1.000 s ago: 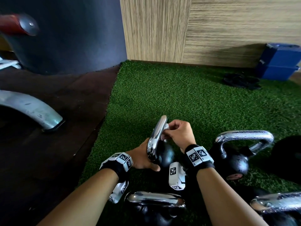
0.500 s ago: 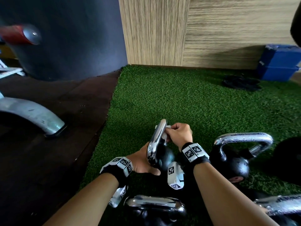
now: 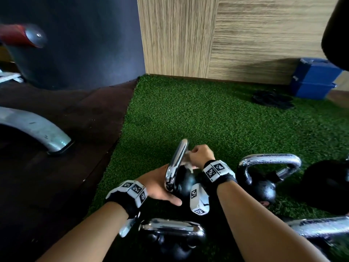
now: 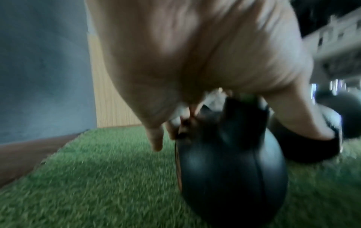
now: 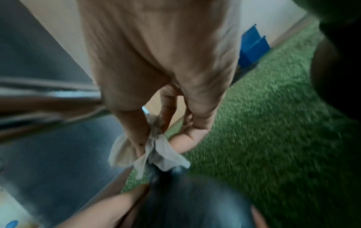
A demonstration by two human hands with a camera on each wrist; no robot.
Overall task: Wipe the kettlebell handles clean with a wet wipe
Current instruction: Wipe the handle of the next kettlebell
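The left hand point(image 3: 157, 185) wraps round the black kettlebell point(image 3: 184, 184), which stands on the green grass mat point(image 3: 207, 120). Its fingers hide behind the ball. The right hand point(image 3: 200, 156) pinches a crumpled wet wipe point(image 5: 160, 152) against the shiny handle point(image 3: 178, 157). Both wrist views are blurry. The near right kettlebell point(image 3: 321, 229) is cut off at the edge. The wrist bands point(image 3: 217, 170) show black-and-white square patterns.

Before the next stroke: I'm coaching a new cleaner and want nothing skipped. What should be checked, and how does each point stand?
1. Right hand pinches the wet wipe: ok.
2. Wet wipe lies against the chrome handle: ok.
3. Left hand grips the kettlebell to steady it: ok.
4. Kettlebell base flat on the turf: cannot tell, hands hide it.
5. Wet wipe moist and clean enough: cannot tell.
6. Every side of the handle wiped: cannot tell.
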